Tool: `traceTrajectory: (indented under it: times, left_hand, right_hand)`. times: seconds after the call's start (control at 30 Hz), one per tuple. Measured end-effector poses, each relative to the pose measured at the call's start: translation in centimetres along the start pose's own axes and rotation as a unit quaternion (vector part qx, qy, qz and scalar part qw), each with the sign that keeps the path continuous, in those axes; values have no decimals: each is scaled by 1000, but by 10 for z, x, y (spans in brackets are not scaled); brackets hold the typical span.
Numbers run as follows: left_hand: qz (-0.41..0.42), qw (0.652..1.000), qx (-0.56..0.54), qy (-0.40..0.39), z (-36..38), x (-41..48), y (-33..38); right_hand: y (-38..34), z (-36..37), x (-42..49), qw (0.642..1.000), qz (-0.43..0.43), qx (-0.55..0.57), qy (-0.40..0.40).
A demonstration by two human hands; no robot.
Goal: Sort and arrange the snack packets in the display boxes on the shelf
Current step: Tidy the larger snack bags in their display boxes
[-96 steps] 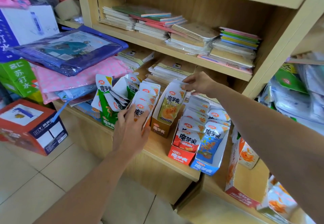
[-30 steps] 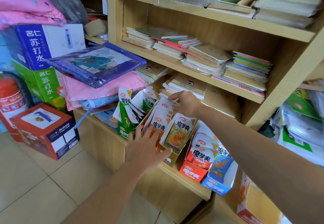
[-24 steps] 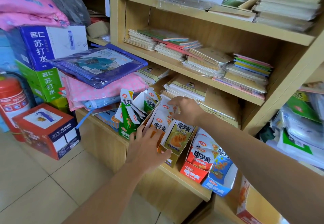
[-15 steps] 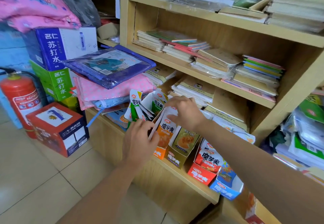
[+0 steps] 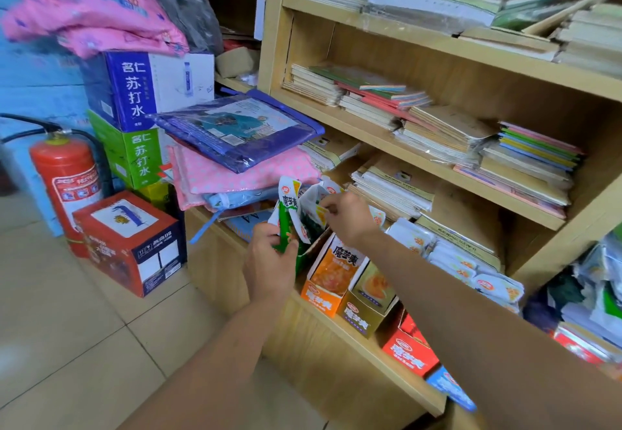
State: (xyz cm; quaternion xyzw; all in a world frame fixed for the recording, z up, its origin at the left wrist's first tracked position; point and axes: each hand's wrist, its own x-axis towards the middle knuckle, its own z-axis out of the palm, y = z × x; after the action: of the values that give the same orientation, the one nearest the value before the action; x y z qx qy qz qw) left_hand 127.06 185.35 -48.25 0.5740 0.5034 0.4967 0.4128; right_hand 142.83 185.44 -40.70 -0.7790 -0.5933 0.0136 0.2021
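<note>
Green box (image 5: 304,256) stands at the left end of the row on the shelf (image 5: 353,338), just beside the orange box (image 5: 331,269).

Left hand (image 5: 269,263): fingers (image 5: 261,232) curled round the green box's front, below its raised flap (image 5: 289,201).

Right hand (image 5: 351,219): fingertips pinching the top edge of a packet (image 5: 314,214) that stands in the green box.

A heap (image 5: 454,258) of loose white packets lies on the shelf behind the other boxes.

Handling, judged:
- The packet looks light, flat and soft. Its film is glossy, so probably slippery. It would crumple rather than break.
- Best hold: the sealed top edge, thumb against forefinger, drawn straight up so its neighbours do not ride along.
- The green box is thin card, light, and probably tips easily. It wants a steadying hand on the front wall while packets go in or out.
</note>
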Motion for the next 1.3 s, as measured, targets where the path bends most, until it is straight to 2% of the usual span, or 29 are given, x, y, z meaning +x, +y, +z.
traceTrajectory:
  times: [0.2, 0.37, 0.47, 0.6, 0.7, 0.77, 0.8, 0.87, 0.9, 1.0, 1.13, 1.23, 1.3]
  left_hand:
    - [46, 999, 13, 5, 11, -3, 6]
    - [59, 998, -7, -28, 19, -4, 8]
    - [47, 997, -15, -55, 20, -5, 9]
    - [45, 996, 1, -73, 20, -1, 7]
    - [57, 996, 28, -69, 19, -2, 7]
    - [59, 996, 30, -62, 18, -3, 6]
    - [63, 996, 38, -56, 18, -2, 6]
    - [77, 994, 59, -46, 17, -2, 4]
    - [85, 993, 65, -45, 17, -1, 2]
    - [103, 991, 66, -52, 16, -2, 0]
    - [119, 991, 59, 2, 11, 6, 3]
    - [139, 987, 41, 72, 8, 12, 4]
    - [120, 988, 47, 89, 6, 15, 4]
  right_hand:
    - [14, -14, 16, 987, 93, 113, 66]
    - [23, -19, 26, 979, 107, 116, 130]
    - [29, -19, 35, 982, 114, 67, 132]
    - [29, -16, 36, 993, 50, -16, 110]
    - [22, -10, 22, 988, 34, 98, 111]
    - [17, -7, 8, 977, 14, 207, 53]
    - [16, -4, 2, 975, -19, 222, 7]
    - [15, 2, -7, 978, -97, 170, -74]
    - [14, 5, -8, 979, -129, 134, -85]
    - [14, 10, -3, 977, -186, 92, -53]
    - [16, -4, 6, 980, -116, 150, -60]
    - [23, -13, 12, 980, -51, 192, -29]
    - [24, -15, 15, 971, -13, 238, -11]
